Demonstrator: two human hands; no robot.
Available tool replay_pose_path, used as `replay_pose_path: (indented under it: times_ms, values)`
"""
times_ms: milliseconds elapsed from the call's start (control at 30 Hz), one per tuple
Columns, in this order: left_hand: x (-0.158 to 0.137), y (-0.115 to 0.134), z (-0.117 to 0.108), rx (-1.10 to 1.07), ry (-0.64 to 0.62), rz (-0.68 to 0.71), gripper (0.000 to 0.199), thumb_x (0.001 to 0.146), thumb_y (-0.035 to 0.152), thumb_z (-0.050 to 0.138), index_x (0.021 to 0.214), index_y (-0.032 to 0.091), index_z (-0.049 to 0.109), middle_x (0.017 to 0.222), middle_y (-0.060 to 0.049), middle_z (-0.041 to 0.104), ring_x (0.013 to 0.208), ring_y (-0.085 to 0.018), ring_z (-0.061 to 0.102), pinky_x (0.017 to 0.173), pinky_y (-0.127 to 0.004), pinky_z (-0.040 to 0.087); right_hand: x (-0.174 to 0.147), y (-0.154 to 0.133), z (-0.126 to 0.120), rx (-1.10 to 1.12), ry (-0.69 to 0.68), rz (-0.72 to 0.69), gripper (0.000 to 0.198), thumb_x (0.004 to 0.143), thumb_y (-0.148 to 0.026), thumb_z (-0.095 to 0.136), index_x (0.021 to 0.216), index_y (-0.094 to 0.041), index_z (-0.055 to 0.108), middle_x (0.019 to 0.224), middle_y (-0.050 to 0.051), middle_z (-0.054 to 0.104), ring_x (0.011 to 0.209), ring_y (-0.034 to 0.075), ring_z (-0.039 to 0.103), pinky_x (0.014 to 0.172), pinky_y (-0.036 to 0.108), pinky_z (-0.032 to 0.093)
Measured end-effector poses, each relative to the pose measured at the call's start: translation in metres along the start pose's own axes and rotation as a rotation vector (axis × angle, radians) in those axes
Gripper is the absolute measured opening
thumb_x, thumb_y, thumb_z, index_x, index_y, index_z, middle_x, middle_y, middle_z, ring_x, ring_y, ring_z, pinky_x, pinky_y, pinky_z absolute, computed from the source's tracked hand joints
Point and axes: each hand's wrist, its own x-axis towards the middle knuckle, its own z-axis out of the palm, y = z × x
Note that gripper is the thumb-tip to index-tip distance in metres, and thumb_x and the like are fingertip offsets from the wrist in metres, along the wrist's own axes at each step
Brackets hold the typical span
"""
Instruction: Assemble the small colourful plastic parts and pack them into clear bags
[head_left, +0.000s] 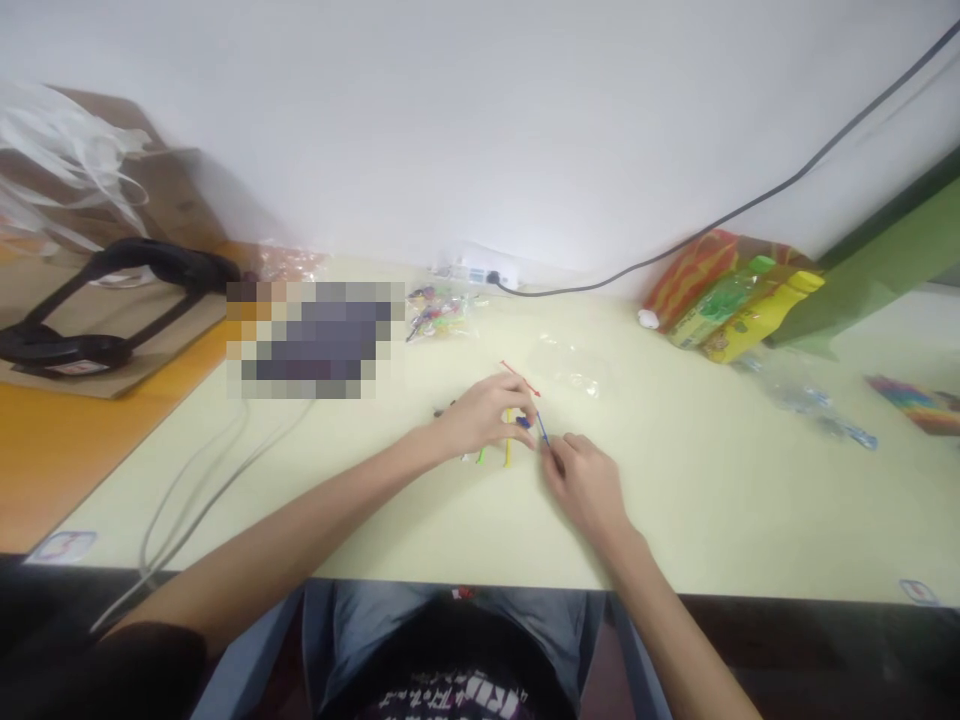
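Blue stick: one, centre of frame, between the hands
Other sticks: one red stick, one yellow stick, one green stick, close by
Right hand: fingers pinched on the blue stick's lower end
Left hand: thumb and forefinger parted around one blue piece; grip cannot be told

On the pale table, the right hand grips a blue stick — the left hand curled beside its far end — with a red stick just beyond.
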Motion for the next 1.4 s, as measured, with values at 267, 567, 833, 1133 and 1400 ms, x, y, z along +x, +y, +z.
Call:
replay_pose_path:
  times_ms: [267,567,833,1133,1400]
  values:
    - [0.018,-0.008,0.005,0.157,-0.353,0.094,0.011,0.091,0.032,0.076,0.088,0.021,0.078,0.084,-0.003,0.072,0.084,-0.018,0.066,0.08,-0.029,0.045,0.005,-0.003,-0.001,-0.009,-0.023,0.021,0.029,0.104,-0.029,0.049,0.077,-0.022,0.057,0.073,0.002,0.064,0.072,0.018,0.059,0.065,0.031,0.03]
    - [0.004,-0.013,-0.003,0.2,-0.299,0.083,0.007,0.094,0.026,0.071,0.095,0.027,0.078,0.096,0.002,0.079,0.098,-0.02,0.067,0.097,-0.034,0.039,0.004,-0.005,-0.004,0.074,-0.038,0.024,0.019,0.103,-0.032,0.049,0.091,-0.021,0.058,0.08,0.002,0.07,0.072,0.018,0.065,0.066,0.029,0.034]
    - [0.0,-0.012,0.001,0.22,-0.2,0.108,0.02,0.096,0.016,0.064,0.101,0.028,0.079,0.102,0.0,0.079,0.103,-0.019,0.067,0.098,-0.035,0.041,0.002,-0.006,-0.003,0.078,-0.021,0.046,0.026,0.104,-0.039,0.046,0.107,-0.019,0.061,0.077,0.004,0.069,0.068,0.019,0.066,0.063,0.028,0.036]
    - [-0.005,-0.012,0.004,0.259,-0.169,0.072,0.02,0.097,0.016,0.062,0.105,0.027,0.076,0.1,0.001,0.08,0.099,-0.019,0.07,0.097,-0.035,0.042,0.001,-0.005,-0.001,0.084,-0.041,0.098,0.029,0.105,-0.033,0.044,0.121,-0.017,0.062,0.085,0.006,0.074,0.074,0.021,0.069,0.067,0.029,0.041]
    - [-0.01,-0.008,-0.001,0.211,-0.236,0.08,0.021,0.098,0.015,0.059,0.106,0.025,0.076,0.102,-0.001,0.079,0.102,-0.02,0.069,0.097,-0.035,0.047,0.001,-0.006,-0.002,0.127,-0.041,0.065,0.031,0.106,-0.031,0.044,0.12,-0.017,0.067,0.1,0.009,0.077,0.085,0.022,0.07,0.074,0.03,0.045]
